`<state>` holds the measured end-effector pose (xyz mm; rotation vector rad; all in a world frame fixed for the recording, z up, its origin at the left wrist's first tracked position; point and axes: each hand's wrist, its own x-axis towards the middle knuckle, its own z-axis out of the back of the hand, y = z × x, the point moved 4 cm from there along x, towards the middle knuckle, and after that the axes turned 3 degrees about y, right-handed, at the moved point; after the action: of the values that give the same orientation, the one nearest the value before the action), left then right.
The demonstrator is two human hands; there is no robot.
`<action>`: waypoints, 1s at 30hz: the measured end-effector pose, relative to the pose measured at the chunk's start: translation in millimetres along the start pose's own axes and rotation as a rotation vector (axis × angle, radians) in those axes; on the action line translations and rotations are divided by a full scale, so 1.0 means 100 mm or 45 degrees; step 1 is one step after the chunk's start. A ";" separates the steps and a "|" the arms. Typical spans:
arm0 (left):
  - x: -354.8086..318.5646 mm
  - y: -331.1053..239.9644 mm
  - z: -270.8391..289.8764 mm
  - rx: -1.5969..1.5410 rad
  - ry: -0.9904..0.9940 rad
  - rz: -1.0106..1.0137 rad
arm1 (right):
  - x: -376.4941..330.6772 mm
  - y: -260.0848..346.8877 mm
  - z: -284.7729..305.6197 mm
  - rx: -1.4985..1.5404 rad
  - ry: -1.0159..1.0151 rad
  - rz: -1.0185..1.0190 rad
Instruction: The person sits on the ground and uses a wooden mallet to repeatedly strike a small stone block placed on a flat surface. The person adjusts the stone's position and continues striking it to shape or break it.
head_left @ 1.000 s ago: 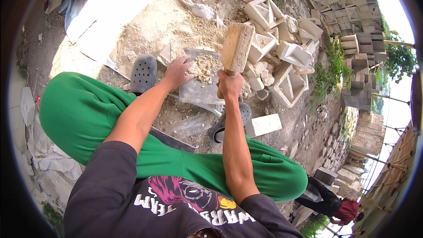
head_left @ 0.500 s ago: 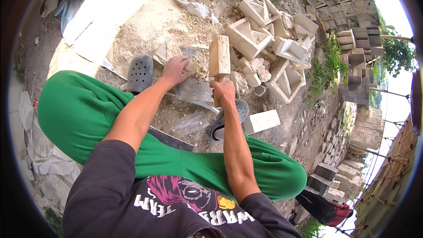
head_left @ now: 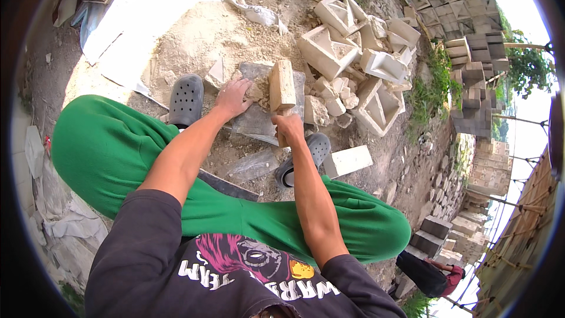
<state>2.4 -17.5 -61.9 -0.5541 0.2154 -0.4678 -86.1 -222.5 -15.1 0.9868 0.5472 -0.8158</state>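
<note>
My right hand (head_left: 287,127) grips the handle of a wooden mallet, its fingers closed round it. The pale block-shaped mallet head (head_left: 282,85) is low over a flat grey slab (head_left: 250,121) on the ground, partly hiding it. Whether the head touches the slab I cannot tell. My left hand (head_left: 233,98) lies at the slab's left side with fingers stretched out, beside crumbled pale lumps (head_left: 255,92). Crushed bits lie around the slab, between my feet in grey clogs (head_left: 186,100).
Broken pale moulded blocks (head_left: 329,50) are heaped to the right, with a whitish brick (head_left: 348,161) nearer me. A white sheet (head_left: 132,20) lies at the far left. Stacked blocks (head_left: 478,97) stand farther right. Another person (head_left: 432,277) is at the lower right.
The mallet has come down and slightly left, from raised upright to low over the slab. My left hand has shifted a little left, and more of the slab shows.
</note>
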 end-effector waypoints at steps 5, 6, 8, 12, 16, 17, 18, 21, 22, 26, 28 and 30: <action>-0.04 -0.10 0.07 0.022 0.097 -0.034 | -0.25 0.51 0.31 0.024 -0.112 0.253; -0.04 -0.10 0.07 0.031 0.102 -0.054 | -0.25 0.60 0.35 0.045 -0.166 0.344; -0.09 -0.04 0.04 -0.027 0.072 -0.071 | -0.40 0.86 0.43 0.047 -0.348 0.468; -0.15 -0.06 0.04 -0.028 0.055 -0.048 | -0.42 0.83 0.29 0.220 -0.297 0.474; -0.05 -0.18 0.07 0.042 0.080 -0.037 | 0.04 -0.18 -0.18 -0.384 -0.267 0.156; -0.03 -0.22 0.07 0.070 0.084 -0.034 | 0.15 -0.31 -0.18 -0.247 -0.222 0.060; -0.05 -0.23 0.05 0.073 0.136 -0.014 | 0.19 -0.39 -0.19 -0.110 -0.175 -0.036; -0.07 -0.16 0.05 0.075 0.210 0.042 | -0.06 0.00 -0.05 0.007 -0.037 0.053; -0.08 -0.17 0.07 0.069 0.199 0.030 | -0.16 0.14 0.04 0.005 -0.063 0.107; -0.09 -0.14 0.03 0.014 0.079 -0.033 | -0.42 0.69 0.35 0.088 -0.200 0.341; -0.11 -0.13 0.01 -0.014 -0.011 -0.056 | -0.54 0.93 0.46 0.118 -0.302 0.427; -0.13 -0.09 -0.01 -0.018 -0.047 -0.048 | -0.48 0.95 0.46 0.102 -0.366 0.473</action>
<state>-12.8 -19.0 -57.1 -0.5809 0.1733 -0.4925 -35.6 -217.1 89.3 0.9853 0.0787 -0.6335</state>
